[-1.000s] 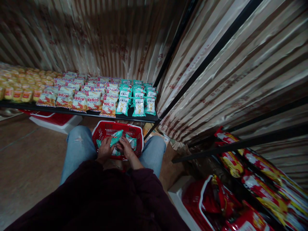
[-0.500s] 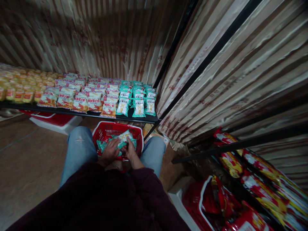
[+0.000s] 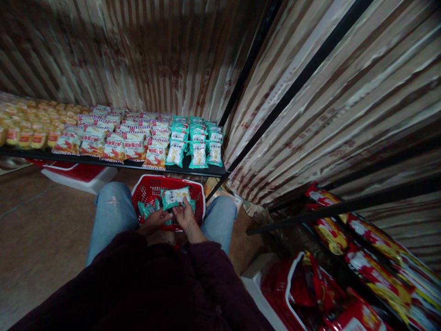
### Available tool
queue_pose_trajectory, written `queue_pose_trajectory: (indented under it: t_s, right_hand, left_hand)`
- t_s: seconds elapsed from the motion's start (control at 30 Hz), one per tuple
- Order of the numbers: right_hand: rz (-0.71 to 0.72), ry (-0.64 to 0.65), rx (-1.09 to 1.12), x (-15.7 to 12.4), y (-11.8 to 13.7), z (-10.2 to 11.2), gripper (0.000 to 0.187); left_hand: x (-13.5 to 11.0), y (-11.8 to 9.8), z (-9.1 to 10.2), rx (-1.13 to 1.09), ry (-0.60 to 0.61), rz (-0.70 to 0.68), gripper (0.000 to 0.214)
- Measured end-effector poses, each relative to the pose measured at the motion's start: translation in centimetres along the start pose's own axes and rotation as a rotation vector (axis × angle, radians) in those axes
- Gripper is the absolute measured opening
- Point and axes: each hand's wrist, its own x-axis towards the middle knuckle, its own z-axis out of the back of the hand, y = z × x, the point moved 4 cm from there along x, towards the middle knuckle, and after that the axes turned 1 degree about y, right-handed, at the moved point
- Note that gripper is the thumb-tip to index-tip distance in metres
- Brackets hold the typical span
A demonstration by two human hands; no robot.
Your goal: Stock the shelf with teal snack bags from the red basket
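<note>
Head view looks down on a small teal packet [image 3: 176,196]. It is flat, shiny and crinkly, with a pale picture on its front. It is held up just over the middle of the red basket [image 3: 201,195]. The right hand [image 3: 184,216] pinches its lower edge, with thumb and fingers pressed together on the plastic. The left hand [image 3: 155,219] lies low inside the basket and touches the other packets [image 3: 146,209] there. I cannot tell if its fingers are closed on one.

The basket is plastic, and its walls are full of little holes like a net. It sits between the person's knees, which are in pale blue jeans [image 3: 112,214]. Just behind the basket runs a thin black shelf [image 3: 203,170]. Nearest the basket, rows of teal bags [image 3: 198,154] stand on it. Further left of the basket lie red and white bags [image 3: 113,147], then yellow bags [image 3: 24,135]. Behind the basket rises a wavy wall [image 3: 155,55] with long ridges.
</note>
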Motion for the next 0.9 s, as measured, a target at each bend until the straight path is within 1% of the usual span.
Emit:
queue_pose_trajectory:
  t_s: [0.07, 0.13, 0.2, 0.27, 0.33, 0.47, 0.57, 0.67, 0.7, 0.77, 0.83, 0.9]
  right_hand:
    - [-0.031, 0.045, -0.020, -0.3, -0.4, -0.3, 0.021]
    - [-0.050, 0.094, -0.047, -0.5, -0.7, -0.7, 0.020]
    - [-0.056, 0.138, -0.078, -0.6, -0.9, -0.9, 0.025]
    - [-0.061, 0.169, -0.119, -0.7, -0.9, -1.0, 0.031]
    - [-0.068, 0.189, -0.172, -0.8, -1.1, -0.9, 0.035]
    - [-0.073, 0.201, -0.308, -1.0, -1.6, -0.5, 0.039]
    - [-0.014, 0.143, -0.394, -0.6, -1.4, -0.1, 0.039]
    - [0.131, 0.030, -0.445, 0.2, -0.2, 0.4, 0.044]
    - [0.183, 0.002, -0.462, 0.4, 0.3, 0.6, 0.046]
    - [0.260, -0.011, -0.500, 0.8, 1.0, 0.7, 0.047]
    - [0.291, 0.017, -0.543, 0.9, 1.2, 0.6, 0.048]
    - [0.290, 0.046, -0.586, 0.8, 1.1, 0.4, 0.048]
  left_hand:
    - [0.2, 0.3, 0.0, -0.112, -0.020, 0.048, 0.033]
    - [0.4, 0.7, 0.2, -0.261, -0.075, 0.125, 0.040]
    - [0.6, 0.9, 0.6, -0.388, -0.106, 0.196, 0.042]
    - [0.6, 0.8, 0.8, -0.487, -0.100, 0.221, 0.039]
    - [0.5, 0.4, 1.0, -0.622, -0.098, 0.228, 0.031]
    - [0.1, -0.5, 1.3, -0.801, -0.137, 0.225, 0.017]
    - [0.2, -0.6, 1.7, -0.832, -0.219, 0.252, 0.011]
    - [0.6, -0.1, 2.1, -0.817, -0.277, 0.271, 0.010]
    - [0.7, 0.1, 2.1, -0.808, -0.275, 0.280, 0.009]
    - [1.0, 0.4, 1.9, -0.782, -0.252, 0.298, 0.008]
    - [1.1, 0.6, 1.7, -0.753, -0.213, 0.300, 0.008]
    - [1.0, 0.6, 1.7, -0.729, -0.193, 0.280, 0.010]
